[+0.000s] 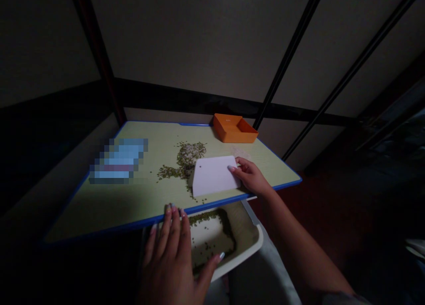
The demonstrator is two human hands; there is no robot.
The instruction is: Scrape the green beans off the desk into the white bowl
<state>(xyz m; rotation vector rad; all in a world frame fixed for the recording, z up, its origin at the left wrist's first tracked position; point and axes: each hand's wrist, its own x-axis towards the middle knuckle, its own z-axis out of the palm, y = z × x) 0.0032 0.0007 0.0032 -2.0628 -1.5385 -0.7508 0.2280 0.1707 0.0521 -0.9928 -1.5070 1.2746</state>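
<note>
My right hand (251, 175) pinches the right end of a white dough scraper (215, 176), a flat board with a small hole near its left corner. The scraper stands tilted on the pale table (146, 137), its lower edge near the front rim. Just left of it, small green-brown grains (191, 153) lie scattered in a loose patch. My left hand (172, 252) is open with fingers spread, the fingertips at the table's blue front edge. Below that edge a white bin (257, 241) holds more of the grains, and my left hand partly hides it.
An orange open box (235, 130) stands at the table's back right corner. A blurred-out blue and white flat item (119, 161) lies at the left. A panelled wall (199, 44) rises behind the table.
</note>
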